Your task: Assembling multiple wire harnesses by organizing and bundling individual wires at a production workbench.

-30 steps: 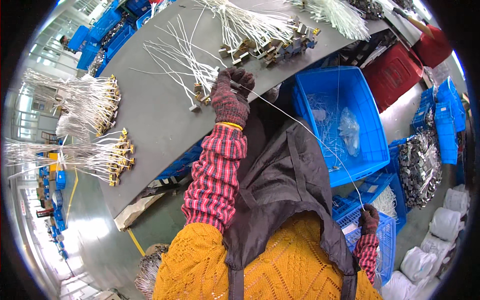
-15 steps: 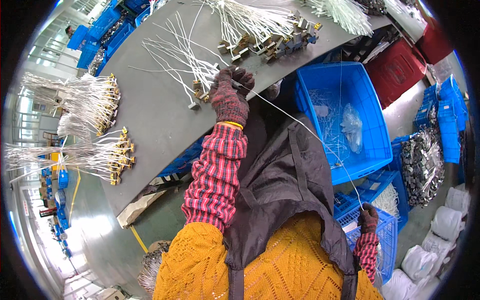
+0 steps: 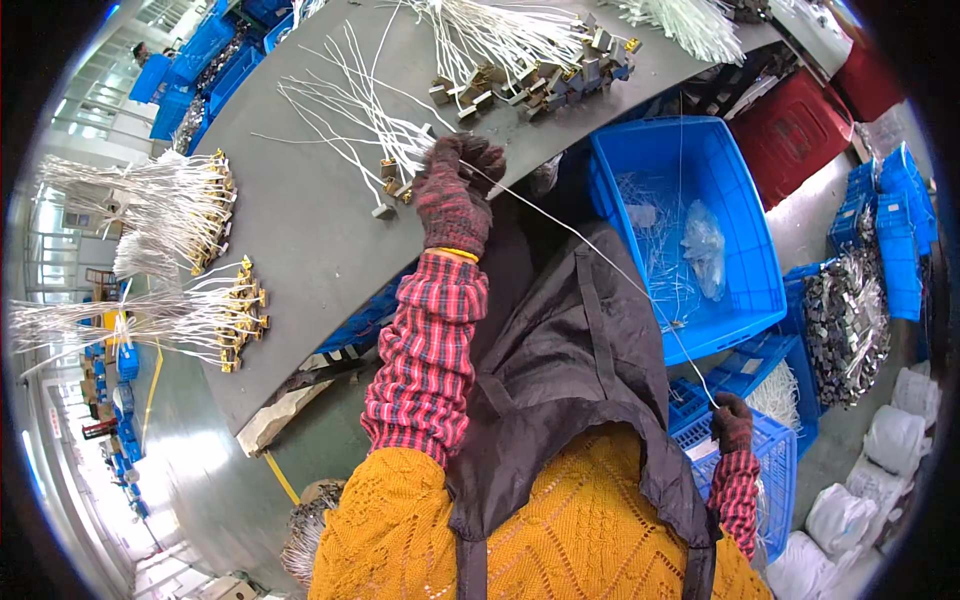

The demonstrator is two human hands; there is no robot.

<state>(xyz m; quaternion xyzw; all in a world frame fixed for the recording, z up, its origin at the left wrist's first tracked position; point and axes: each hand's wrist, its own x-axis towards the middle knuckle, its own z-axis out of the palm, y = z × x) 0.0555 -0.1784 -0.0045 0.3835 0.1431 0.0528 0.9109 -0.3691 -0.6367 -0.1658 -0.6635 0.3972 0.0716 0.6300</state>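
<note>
In a dark knitted glove, my left hand (image 3: pixel 452 205) is closed at the table's near edge. It holds a white wire (image 3: pixel 590 243) that runs taut down to the right. The gloved fingers of my right hand (image 3: pixel 733 424) are closed on the wire's other end, low at the right above a blue crate. Against my left hand lies a loose bunch of white wires (image 3: pixel 385 125) with small block connectors (image 3: pixel 390 180) at their near ends. How many of these wires are inside the left grip is hidden by the glove.
Bundled white wires with gold-coloured ends (image 3: pixel 240 315) lie at the table's left, and a larger connector pile (image 3: pixel 560 85) lies farther back. Right of the grey table (image 3: pixel 300 250) stand a blue bin (image 3: pixel 740 300) with wire scraps, a blue crate (image 3: pixel 775 470) and a red bin (image 3: pixel 795 125).
My right hand has shifted slightly up and left, still gripping the wire. The left hand has barely moved, a touch to the left. The wire stays stretched between them.
</note>
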